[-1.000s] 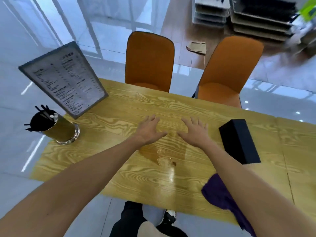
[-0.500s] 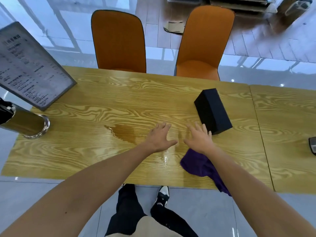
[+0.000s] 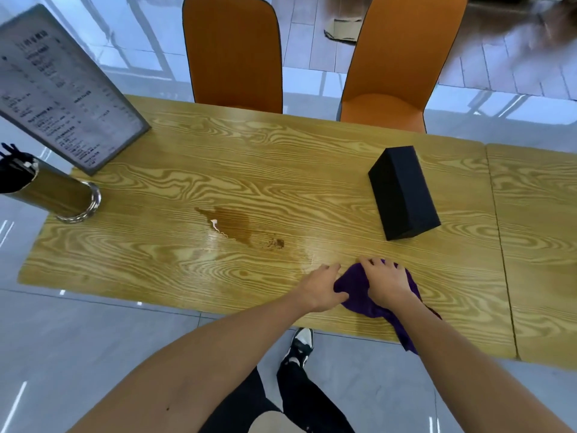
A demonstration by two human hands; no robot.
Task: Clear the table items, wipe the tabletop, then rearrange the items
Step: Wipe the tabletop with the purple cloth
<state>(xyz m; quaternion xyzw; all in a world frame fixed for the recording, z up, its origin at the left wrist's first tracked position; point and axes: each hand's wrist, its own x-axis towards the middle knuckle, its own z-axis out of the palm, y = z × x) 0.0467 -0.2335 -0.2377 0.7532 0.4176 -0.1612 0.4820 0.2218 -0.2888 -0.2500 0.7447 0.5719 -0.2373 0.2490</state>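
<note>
A purple cloth (image 3: 359,292) lies near the front edge of the wooden table (image 3: 312,170). My right hand (image 3: 385,282) rests flat on top of it, fingers spread. My left hand (image 3: 321,287) touches the cloth's left edge with its fingertips. A brown liquid spill (image 3: 240,226) sits mid-table, left of and beyond my hands. A black box (image 3: 402,192) stands behind the cloth to the right. At the left end, a grey menu stand (image 3: 62,89) leans upright, and a metal holder (image 3: 53,192) with dark utensils stands in front of it.
Two orange chairs (image 3: 234,51) (image 3: 402,57) face the table's far side. A second wooden table (image 3: 537,245) butts against the right end. My legs and a shoe (image 3: 299,345) show below the front edge on grey floor tiles.
Both hands have pulled back from the middle of the table toward the front edge and come onto the purple cloth. The view has shifted, so the spill now lies uncovered.
</note>
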